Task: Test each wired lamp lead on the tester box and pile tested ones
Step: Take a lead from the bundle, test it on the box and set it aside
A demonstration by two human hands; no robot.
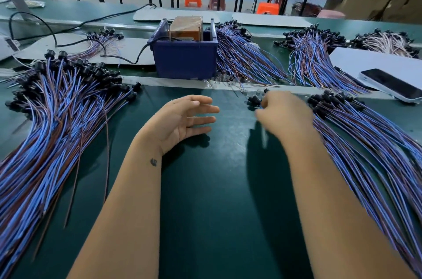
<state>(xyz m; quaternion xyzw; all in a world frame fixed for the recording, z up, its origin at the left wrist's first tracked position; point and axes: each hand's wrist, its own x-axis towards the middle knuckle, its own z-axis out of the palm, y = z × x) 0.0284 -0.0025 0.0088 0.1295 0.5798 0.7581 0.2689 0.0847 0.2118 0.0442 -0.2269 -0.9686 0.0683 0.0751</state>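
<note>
A blue tester box (184, 57) with a brown block inside stands at the middle back of the green table (205, 187). A big pile of blue and brown lamp leads with black sockets (57, 119) lies to the left. Another pile of leads (365, 141) spreads to the right. My left hand (185, 119) hovers palm up over the table, fingers straight, holding nothing. My right hand (285, 112) is blurred at the near edge of the right pile, its fingers curled by a black socket (254, 100); whether it grips the lead is unclear.
More lead bundles (246, 55) lie behind and right of the box. A phone (390, 84) rests on a white board at the far right. A black power cable (68, 27) runs from the box leftwards. Orange stools and benches stand beyond the table.
</note>
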